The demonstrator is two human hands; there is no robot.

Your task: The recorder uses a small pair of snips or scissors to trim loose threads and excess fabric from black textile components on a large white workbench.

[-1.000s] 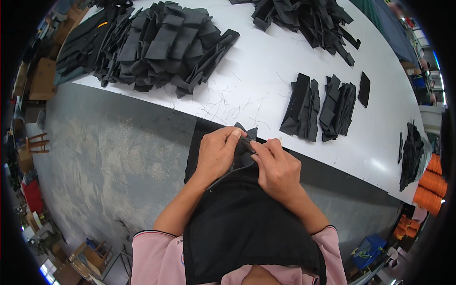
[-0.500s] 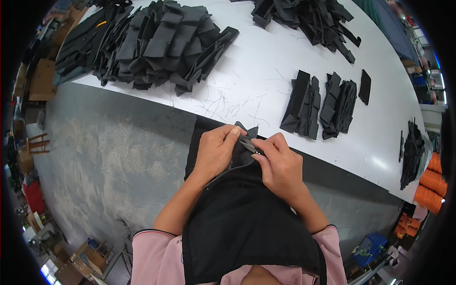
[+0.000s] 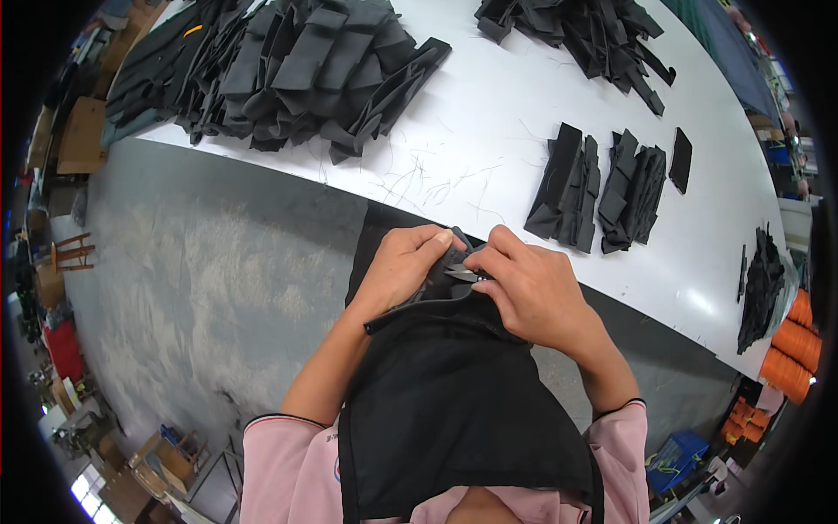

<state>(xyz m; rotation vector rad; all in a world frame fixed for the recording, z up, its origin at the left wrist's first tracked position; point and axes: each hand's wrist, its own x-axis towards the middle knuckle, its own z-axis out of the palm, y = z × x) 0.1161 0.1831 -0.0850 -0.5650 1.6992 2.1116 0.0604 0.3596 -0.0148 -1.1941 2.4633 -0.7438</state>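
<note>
My left hand [image 3: 403, 264] pinches a dark grey fabric piece [image 3: 436, 295] between thumb and fingers, just in front of the table's near edge. Small metal thread snips [image 3: 461, 272] sit in my right hand [image 3: 534, 288], their blades pointing left toward the cloth by my left fingertips. Part of the fabric hangs over my black apron [image 3: 454, 402], and its strip-like edge reaches left below my left wrist. My right fingers hide most of the snips' handle. Whether the blades touch the cloth I cannot tell.
On the white table [image 3: 489, 113], a large heap of dark fabric pieces [image 3: 323, 70] lies far left, another heap [image 3: 594, 35] far right. Two small stacks [image 3: 563, 188] and a flat black piece [image 3: 681, 161] lie to the right. Loose threads are scattered near the edge. Orange spools [image 3: 793, 345] stand far right.
The fabric has turned in my hands, and its strip-like edge now shows further left. My right hand has shifted slightly to the right, with the snips lying more level.
</note>
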